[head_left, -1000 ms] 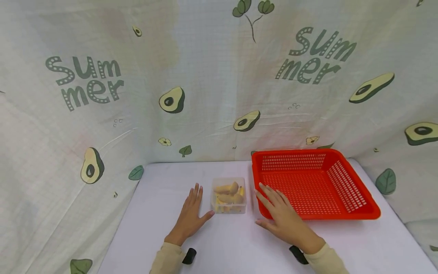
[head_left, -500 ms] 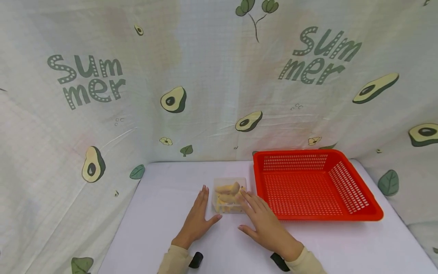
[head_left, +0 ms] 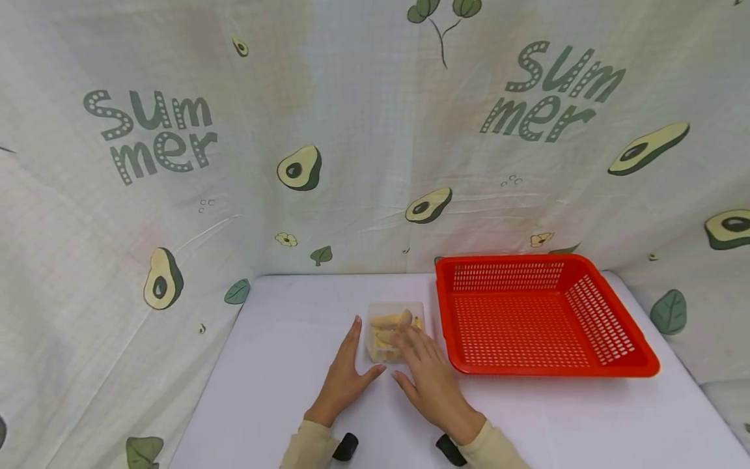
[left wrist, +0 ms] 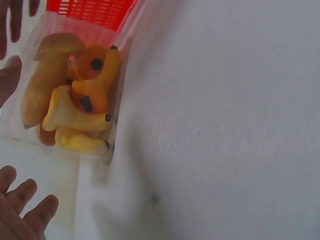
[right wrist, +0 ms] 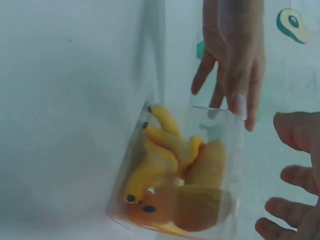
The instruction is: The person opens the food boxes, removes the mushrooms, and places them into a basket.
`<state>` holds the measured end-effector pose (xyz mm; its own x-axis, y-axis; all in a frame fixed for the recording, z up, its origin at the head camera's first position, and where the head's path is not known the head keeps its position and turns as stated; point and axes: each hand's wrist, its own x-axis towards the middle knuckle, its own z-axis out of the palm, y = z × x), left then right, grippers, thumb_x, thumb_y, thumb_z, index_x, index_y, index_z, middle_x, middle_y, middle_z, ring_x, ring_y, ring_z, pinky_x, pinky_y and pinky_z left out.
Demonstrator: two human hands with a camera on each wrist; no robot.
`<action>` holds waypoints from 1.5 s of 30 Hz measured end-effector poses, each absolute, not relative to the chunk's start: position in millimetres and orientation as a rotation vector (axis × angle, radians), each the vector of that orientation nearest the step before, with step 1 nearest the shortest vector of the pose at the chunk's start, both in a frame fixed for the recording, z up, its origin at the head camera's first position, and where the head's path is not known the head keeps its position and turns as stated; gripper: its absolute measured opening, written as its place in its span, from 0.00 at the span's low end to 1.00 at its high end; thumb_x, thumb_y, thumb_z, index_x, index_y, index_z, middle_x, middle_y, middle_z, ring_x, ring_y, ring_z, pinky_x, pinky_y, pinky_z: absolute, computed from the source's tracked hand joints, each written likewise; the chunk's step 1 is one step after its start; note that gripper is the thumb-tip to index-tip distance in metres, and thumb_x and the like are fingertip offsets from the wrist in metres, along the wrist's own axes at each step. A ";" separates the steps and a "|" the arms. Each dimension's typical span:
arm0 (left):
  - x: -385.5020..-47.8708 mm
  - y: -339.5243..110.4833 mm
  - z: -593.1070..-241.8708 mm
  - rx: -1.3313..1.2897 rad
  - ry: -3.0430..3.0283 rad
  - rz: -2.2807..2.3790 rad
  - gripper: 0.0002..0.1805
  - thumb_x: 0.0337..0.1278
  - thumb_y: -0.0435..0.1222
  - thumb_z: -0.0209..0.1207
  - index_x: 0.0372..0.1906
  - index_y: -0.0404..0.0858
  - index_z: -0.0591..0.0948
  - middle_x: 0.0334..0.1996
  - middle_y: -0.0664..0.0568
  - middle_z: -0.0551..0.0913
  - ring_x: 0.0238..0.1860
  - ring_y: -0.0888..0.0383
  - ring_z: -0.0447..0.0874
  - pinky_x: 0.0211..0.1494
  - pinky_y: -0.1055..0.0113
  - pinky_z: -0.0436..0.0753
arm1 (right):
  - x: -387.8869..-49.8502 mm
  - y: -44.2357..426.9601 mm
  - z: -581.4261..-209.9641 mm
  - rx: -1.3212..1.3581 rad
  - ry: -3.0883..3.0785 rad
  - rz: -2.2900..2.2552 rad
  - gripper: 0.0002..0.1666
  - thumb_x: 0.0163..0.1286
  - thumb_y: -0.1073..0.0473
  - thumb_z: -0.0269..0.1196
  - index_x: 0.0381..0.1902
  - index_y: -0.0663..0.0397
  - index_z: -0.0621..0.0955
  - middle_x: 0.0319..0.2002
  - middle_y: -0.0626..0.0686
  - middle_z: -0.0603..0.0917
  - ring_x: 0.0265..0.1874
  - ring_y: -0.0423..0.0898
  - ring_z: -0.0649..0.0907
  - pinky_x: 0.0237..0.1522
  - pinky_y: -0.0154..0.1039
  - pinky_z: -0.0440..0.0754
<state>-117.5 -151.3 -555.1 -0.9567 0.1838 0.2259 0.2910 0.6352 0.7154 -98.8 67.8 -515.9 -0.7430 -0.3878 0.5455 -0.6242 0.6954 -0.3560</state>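
A clear plastic box (head_left: 375, 355) stands on the white table between both hands. Inside it, the wrist views show yellow, banana-like pieces (left wrist: 75, 117) with black tips, orange pieces with dark spots (left wrist: 95, 100), and tan, mushroom-shaped pieces (right wrist: 205, 165). My left hand (head_left: 342, 381) is at the box's left front side, fingers straight and thumb spread. My right hand (head_left: 435, 384) is at the right front, its fingers loosely bent and covering part of the box in the head view. In the right wrist view, the right fingertips (right wrist: 280, 210) are apart from the box. Whether the left hand touches it, I cannot tell.
A red perforated plastic basket (head_left: 527, 332) stands to the right of the box, near the table's back. White cloth (head_left: 351, 117) printed with avocados and lettering hangs behind the table (head_left: 281, 312) and at its sides.
My right hand has moved left, from the basket's near left corner to the box. My left hand has shifted slightly right towards the box. Box and basket look unmoved on the table.
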 end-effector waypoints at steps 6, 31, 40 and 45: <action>-122.1 -147.5 -561.7 -0.366 -2.606 -1.433 0.59 0.58 0.42 0.77 0.86 0.37 0.53 0.83 0.39 0.57 0.80 0.38 0.61 0.76 0.42 0.73 | -107.5 62.7 -531.6 0.671 -2.465 0.835 0.47 0.54 0.65 0.83 0.72 0.60 0.77 0.72 0.66 0.74 0.70 0.67 0.74 0.71 0.68 0.73; -132.1 -134.4 -574.9 -0.158 -2.237 -2.104 0.42 0.60 0.25 0.72 0.75 0.20 0.65 0.74 0.25 0.68 0.75 0.30 0.66 0.73 0.49 0.76 | -137.1 59.7 -552.8 0.662 -2.373 0.909 0.36 0.50 0.63 0.85 0.59 0.53 0.89 0.65 0.56 0.84 0.69 0.63 0.77 0.72 0.65 0.73; -132.2 -130.6 -577.2 -0.082 -2.284 -1.987 0.37 0.59 0.26 0.73 0.72 0.23 0.72 0.69 0.26 0.74 0.71 0.30 0.73 0.67 0.52 0.83 | -139.8 58.2 -559.0 0.657 -2.309 0.857 0.32 0.51 0.60 0.84 0.57 0.52 0.90 0.62 0.54 0.87 0.67 0.61 0.80 0.67 0.62 0.75; -132.4 -129.7 -577.7 -0.056 -2.279 -1.971 0.35 0.60 0.27 0.73 0.71 0.24 0.74 0.69 0.28 0.75 0.71 0.31 0.74 0.65 0.54 0.85 | -139.3 54.7 -561.5 0.670 -2.284 0.834 0.31 0.52 0.61 0.81 0.57 0.54 0.89 0.61 0.56 0.87 0.65 0.62 0.81 0.67 0.66 0.76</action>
